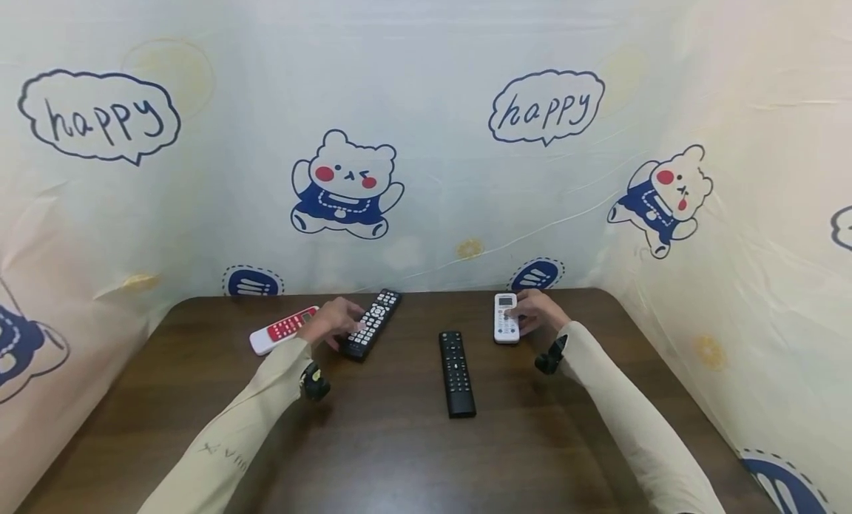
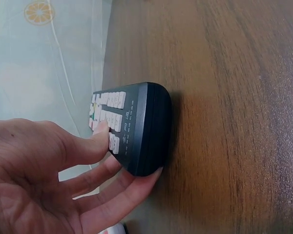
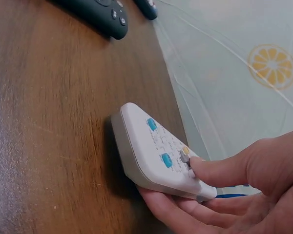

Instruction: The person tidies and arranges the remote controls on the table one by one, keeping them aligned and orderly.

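My left hand [image 1: 336, 319] grips a black remote control with white buttons [image 1: 374, 323], thumb on its button face and fingers under its edge, as the left wrist view shows. Over on the right, my right hand [image 1: 538, 310] holds a white remote control [image 1: 506, 330] with a small screen; its thumb [image 3: 219, 170] lies on the buttons and the fingers curl beneath the side. Between the hands, nearer the front, a slim black remote control [image 1: 456, 373] lies on the table. A red and white remote control [image 1: 282, 329] lies just left of my left hand, partly hidden behind it.
All the remotes are on a dark brown wooden table [image 1: 393, 447]. A pale curtain [image 1: 439, 129] printed with bears and lettering hangs along the table's back edge and both sides. Each wrist carries a small black camera [image 1: 314, 382].
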`<action>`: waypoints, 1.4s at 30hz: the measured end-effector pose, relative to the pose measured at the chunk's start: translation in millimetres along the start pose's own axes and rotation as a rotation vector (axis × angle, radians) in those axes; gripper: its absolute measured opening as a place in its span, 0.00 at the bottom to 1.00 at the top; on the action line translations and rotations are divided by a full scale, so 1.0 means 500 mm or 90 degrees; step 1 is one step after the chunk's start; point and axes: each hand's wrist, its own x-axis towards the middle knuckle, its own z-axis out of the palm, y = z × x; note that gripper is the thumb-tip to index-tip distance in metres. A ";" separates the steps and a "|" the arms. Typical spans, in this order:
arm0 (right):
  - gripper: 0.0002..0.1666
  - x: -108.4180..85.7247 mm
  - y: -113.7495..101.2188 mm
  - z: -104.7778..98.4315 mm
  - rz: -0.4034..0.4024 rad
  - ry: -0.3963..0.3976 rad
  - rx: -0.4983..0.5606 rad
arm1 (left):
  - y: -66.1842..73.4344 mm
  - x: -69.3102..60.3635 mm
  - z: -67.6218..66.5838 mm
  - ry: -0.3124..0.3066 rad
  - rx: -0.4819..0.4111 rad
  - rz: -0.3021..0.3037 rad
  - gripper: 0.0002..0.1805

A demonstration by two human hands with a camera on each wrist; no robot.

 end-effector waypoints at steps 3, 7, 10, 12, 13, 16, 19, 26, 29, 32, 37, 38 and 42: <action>0.39 0.004 0.011 0.000 -0.016 -0.011 0.013 | -0.008 -0.005 0.001 -0.004 0.008 0.008 0.30; 0.42 0.002 0.021 -0.002 -0.046 -0.022 0.042 | -0.016 -0.012 0.000 -0.006 0.019 0.019 0.30; 0.43 -0.002 0.022 -0.007 -0.060 -0.028 0.062 | -0.017 -0.014 -0.004 -0.005 0.014 0.021 0.30; 0.43 -0.004 0.023 -0.012 -0.058 -0.030 0.073 | -0.017 -0.014 -0.005 -0.005 0.008 0.019 0.30; 0.43 -0.004 0.023 -0.014 -0.053 -0.032 0.077 | -0.017 -0.013 -0.006 -0.007 0.008 0.020 0.30; 0.43 -0.005 0.023 -0.020 -0.037 -0.028 0.081 | -0.013 -0.009 -0.006 -0.010 0.012 0.015 0.30; 0.44 -0.008 0.020 -0.024 -0.026 -0.020 0.086 | -0.009 -0.003 -0.006 -0.006 0.016 0.007 0.30; 0.43 -0.018 0.018 -0.026 -0.015 -0.022 0.087 | -0.006 0.001 -0.005 -0.010 0.020 0.014 0.30; 0.43 -0.023 0.019 -0.026 -0.022 -0.031 0.085 | -0.004 -0.001 -0.005 -0.011 0.014 0.011 0.30; 0.41 -0.028 0.020 -0.027 -0.042 -0.036 0.088 | 0.000 -0.003 -0.005 -0.005 0.011 0.006 0.30; 0.40 -0.035 0.019 -0.029 -0.061 -0.034 0.080 | 0.002 -0.003 -0.006 -0.006 0.011 0.010 0.30; 0.40 -0.037 0.018 -0.029 -0.058 -0.032 0.078 | 0.000 -0.003 -0.006 -0.007 0.009 0.011 0.30; 0.39 -0.041 0.011 -0.025 -0.051 -0.029 0.064 | -0.004 -0.005 -0.011 -0.011 0.012 0.010 0.30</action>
